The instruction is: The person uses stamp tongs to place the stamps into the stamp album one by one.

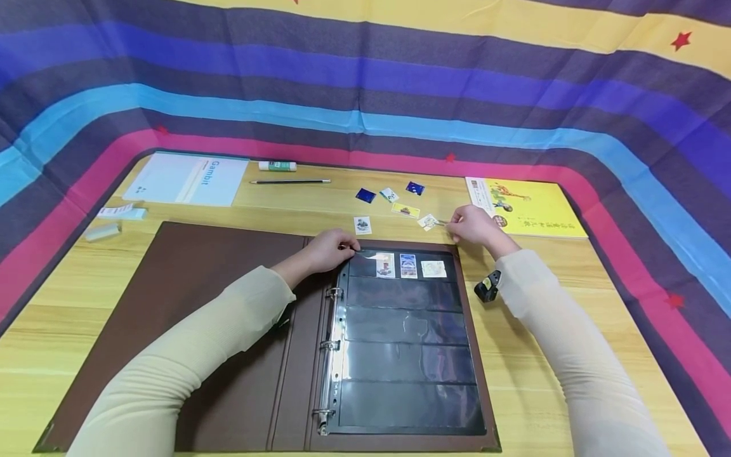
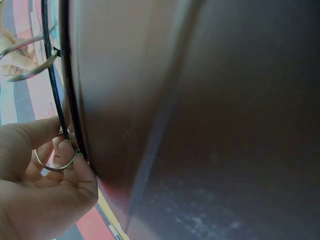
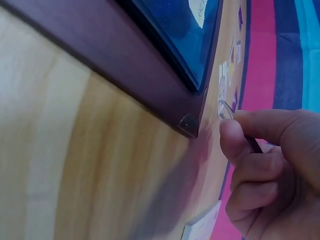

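A brown ring-binder stamp album [image 1: 234,254] lies spread on the table, a black pocket page [image 1: 408,329] on its rings. Three stamps sit in the page's top row, among them a blue one [image 1: 408,266]. My left hand [image 1: 330,250] pinches the page's top left corner by the upper ring [image 2: 56,169]. Beyond the album's top right corner, my right hand [image 1: 474,224] holds metal tweezers [image 3: 254,144] between thumb and fingers. Their tips meet a pale stamp [image 1: 426,222] on the table; whether they grip it I cannot tell.
Several loose stamps, including a yellow one [image 1: 405,210], lie behind the album. A yellow book [image 1: 537,206] is at back right, a black object [image 1: 487,287] by the right sleeve. Further left are a pencil [image 1: 291,181], a glue stick [image 1: 277,166] and a white booklet [image 1: 188,179].
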The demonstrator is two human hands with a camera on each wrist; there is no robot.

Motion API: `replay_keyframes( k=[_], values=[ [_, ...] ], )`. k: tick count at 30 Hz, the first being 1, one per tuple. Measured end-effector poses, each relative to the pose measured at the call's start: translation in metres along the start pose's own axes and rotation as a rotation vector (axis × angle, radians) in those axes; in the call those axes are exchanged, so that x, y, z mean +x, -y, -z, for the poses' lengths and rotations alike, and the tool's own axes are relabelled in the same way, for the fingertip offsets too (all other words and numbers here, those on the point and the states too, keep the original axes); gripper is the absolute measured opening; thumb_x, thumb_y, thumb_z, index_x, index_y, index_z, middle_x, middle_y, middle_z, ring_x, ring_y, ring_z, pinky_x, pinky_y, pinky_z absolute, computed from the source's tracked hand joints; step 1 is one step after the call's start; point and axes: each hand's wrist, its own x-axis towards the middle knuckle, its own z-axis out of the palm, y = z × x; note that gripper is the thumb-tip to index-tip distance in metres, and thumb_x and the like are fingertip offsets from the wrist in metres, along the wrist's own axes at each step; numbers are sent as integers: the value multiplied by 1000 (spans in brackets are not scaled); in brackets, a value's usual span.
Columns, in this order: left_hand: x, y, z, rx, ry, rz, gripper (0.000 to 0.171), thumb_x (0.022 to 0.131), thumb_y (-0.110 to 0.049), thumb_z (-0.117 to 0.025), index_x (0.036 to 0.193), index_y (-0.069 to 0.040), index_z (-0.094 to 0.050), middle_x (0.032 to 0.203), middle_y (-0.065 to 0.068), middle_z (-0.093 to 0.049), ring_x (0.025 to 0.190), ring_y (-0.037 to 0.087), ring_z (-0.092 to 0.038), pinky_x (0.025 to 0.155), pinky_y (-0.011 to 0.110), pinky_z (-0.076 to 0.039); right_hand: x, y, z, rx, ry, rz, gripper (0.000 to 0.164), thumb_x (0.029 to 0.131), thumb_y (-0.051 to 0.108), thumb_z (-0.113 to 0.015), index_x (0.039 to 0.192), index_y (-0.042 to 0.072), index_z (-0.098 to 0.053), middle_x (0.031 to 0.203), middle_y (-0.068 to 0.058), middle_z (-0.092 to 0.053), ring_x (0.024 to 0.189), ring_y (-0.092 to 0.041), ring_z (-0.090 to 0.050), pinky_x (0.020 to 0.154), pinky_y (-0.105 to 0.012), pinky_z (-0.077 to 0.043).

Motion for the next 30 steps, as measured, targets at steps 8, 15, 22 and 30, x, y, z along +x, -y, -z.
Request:
replay_keyframes(
  k=[8,15,22,30],
  values=[
    [0,1,1,16,-1,1,14,83,-11,-48,91,-11,-60,96,2,-53,89,15,-45,79,32,-35,0,-1,-1,25,-16,-7,18,79,20,-53,73,4,-55,56,-7,-57,54,-18,-46,61,-31,-32],
    [0,0,0,14,3,5,15,83,-12,-48,91,-10,-60,95,1,-53,84,16,-45,76,32,-36,0,-3,0,72,-51,-35,17,81,19,-52,78,3,-56,64,-11,-58,54,-19,-48,55,-29,-34],
    [0,0,0,22,7,3,16,83,-12,-48,96,-10,-59,97,2,-52,87,16,-45,77,32,-36,-9,4,15,155,-135,23,20,82,18,-51,83,-1,-55,67,-14,-57,53,-19,-46,46,-26,-34],
    [-6,0,4,35,9,-63,20,82,-12,-51,101,-7,-56,100,3,-52,91,16,-46,79,32,-36,-22,16,23,207,-172,67,16,81,23,-52,78,7,-55,67,-15,-56,43,-12,-32,39,-26,-26]
  ],
)
